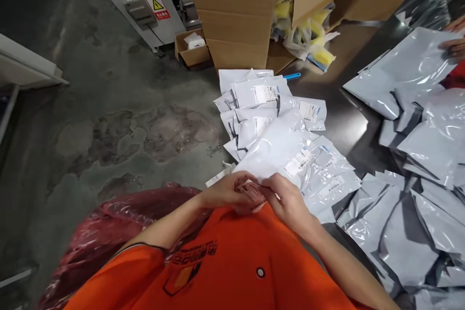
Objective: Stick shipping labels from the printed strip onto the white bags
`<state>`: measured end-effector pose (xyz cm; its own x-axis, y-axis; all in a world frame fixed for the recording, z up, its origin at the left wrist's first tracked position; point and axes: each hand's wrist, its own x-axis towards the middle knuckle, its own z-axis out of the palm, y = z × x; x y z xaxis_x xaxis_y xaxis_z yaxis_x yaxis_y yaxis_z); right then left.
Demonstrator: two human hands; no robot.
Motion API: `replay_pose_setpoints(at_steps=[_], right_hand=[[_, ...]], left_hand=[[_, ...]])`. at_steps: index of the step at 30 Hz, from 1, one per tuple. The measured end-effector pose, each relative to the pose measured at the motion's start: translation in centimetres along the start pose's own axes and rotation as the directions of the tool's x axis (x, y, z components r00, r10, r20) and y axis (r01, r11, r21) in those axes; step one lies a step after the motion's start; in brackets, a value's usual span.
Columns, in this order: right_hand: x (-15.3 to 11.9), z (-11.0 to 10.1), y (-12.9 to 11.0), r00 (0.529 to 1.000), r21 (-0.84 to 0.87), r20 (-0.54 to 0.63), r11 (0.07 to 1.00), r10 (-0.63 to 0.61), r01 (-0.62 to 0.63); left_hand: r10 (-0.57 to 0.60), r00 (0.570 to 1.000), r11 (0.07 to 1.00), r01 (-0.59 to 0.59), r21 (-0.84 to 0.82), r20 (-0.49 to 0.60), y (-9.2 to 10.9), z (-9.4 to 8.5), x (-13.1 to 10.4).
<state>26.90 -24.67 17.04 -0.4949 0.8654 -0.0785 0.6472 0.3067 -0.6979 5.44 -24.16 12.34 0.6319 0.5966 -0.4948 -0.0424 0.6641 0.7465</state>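
Close to my orange shirt, both hands meet at a small packet with red print (253, 193). My left hand (228, 189) has its fingers curled round the packet's left side. On the other side, my right hand (285, 198) pinches its upper right edge between thumb and fingers. Just beyond the hands lies a large white mailer bag (278, 147) with a printed label (298, 162). It rests on a pile of labelled white mailers (254, 94) at the table's left edge.
Tall cardboard boxes (236, 14) stand at the back, with yellow items in clear plastic (312, 38). More white mailers (407, 232) cover the right side. Another person's hands (456, 41) hold a mailer there. Red plastic (119, 232) is at lower left.
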Motion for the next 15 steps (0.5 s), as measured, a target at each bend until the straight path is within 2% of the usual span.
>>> replay_pose_setpoints(at_steps=[3,6,8,11,13,15], right_hand=[[1.0,-1.8,1.9,0.997,0.022,-0.072,0.999,0.032,-0.030],[2.7,-3.3,6.4,0.950,0.058,-0.272,0.988,0.151,-0.140],[3.9,-3.1,9.8,0.921,0.038,-0.335,0.979,0.202,-0.201],[5.4,-1.0,13.7,0.931,-0.124,-0.279,0.952,0.235,-0.278],[5.9,0.5,14.8,0.935,-0.299,-0.217,0.893,0.281,-0.338],[6.0,1.5,14.9,0.920,-0.447,-0.187,0.804,0.344,-0.392]], left_hand=[[-0.067,0.998,0.996,0.066,0.060,0.018,-1.8,-0.6,-0.5],[-0.130,0.988,0.987,0.137,0.088,-0.082,-3.1,-2.4,-1.7],[-0.158,0.972,0.970,0.185,0.157,-0.172,-3.8,-4.3,-3.0],[-0.173,0.934,0.943,0.249,0.222,-0.314,-4.8,-7.4,-5.5],[-0.185,0.906,0.956,0.255,0.143,-0.381,-5.4,-9.0,-6.7],[-0.197,0.899,0.977,0.213,-0.001,-0.392,-5.7,-9.6,-6.9]])
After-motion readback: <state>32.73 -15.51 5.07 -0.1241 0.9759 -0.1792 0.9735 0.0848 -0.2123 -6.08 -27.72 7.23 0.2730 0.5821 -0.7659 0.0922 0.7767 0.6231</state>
